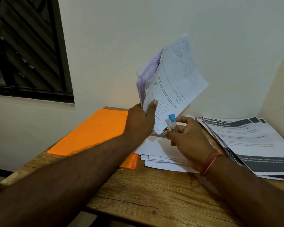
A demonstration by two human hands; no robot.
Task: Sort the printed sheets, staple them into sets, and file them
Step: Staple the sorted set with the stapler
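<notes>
Left hand [141, 119] grips sheaf of printed sheets [175, 79] by lower edge, thumb on front page. Sheaf held off table, fanning toward 1 o'clock. Right hand [187, 138] pinches blue-tipped stapler [170, 122] at sheaf's bottom corner. Orange folder [95, 133] flat on wooden table [154, 194] at 9 o'clock of hands; loose white sheets [157, 151] under hands; dark-banded printed stack [252, 141] at 3 o'clock.

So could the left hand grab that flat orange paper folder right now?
Probably not yet: the left hand grips the raised bundle of printed sheets. The flat orange paper folder itself lies mostly uncovered close by.
</notes>
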